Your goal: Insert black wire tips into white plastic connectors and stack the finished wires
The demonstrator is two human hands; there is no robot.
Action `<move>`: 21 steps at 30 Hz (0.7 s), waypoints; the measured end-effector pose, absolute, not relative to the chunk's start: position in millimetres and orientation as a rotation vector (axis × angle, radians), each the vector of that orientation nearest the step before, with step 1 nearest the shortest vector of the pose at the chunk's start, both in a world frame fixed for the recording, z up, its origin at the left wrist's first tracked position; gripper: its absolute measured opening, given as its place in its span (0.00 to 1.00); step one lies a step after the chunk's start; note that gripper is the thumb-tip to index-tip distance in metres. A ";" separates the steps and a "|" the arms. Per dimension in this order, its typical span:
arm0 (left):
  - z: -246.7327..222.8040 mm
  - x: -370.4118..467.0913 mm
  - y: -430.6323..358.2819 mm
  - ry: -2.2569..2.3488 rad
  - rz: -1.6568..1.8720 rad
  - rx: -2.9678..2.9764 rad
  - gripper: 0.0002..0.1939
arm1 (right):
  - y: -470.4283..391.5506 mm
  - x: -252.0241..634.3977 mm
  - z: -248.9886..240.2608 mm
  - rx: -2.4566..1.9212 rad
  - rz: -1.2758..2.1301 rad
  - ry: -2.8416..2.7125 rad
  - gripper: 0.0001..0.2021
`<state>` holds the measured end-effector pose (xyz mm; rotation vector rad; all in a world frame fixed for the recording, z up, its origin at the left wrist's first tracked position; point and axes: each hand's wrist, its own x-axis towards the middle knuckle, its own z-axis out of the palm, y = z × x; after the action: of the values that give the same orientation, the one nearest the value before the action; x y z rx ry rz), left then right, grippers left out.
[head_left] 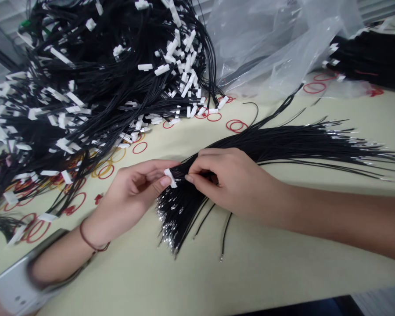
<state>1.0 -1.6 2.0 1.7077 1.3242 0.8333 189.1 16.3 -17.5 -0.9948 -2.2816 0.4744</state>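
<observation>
My left hand pinches a small white plastic connector between thumb and fingers. My right hand rests on a bundle of loose black wires and pinches one black wire, its tip right at the connector. The bundle lies across the pale table, its metal-tipped ends fanned out below my hands. A red cord circles my left wrist.
A big heap of black wires fitted with white connectors fills the upper left. Red and yellow rubber bands lie scattered on the table. Clear plastic bags sit at the back, another dark wire bundle at the upper right.
</observation>
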 end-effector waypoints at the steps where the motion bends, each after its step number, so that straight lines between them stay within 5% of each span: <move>1: 2.2 0.9 -1.9 1.329 0.830 1.716 0.12 | 16.3 188.8 -17.6 -0.992 0.475 -2.282 0.10; 21: -0.8 6.6 -1.8 1.319 0.927 1.634 0.15 | 18.2 185.2 -20.5 -0.985 0.500 -2.293 0.11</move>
<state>6.6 -1.8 -0.8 1.6345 1.3193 0.9265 185.2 18.2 -20.5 -0.9847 -2.2926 0.5004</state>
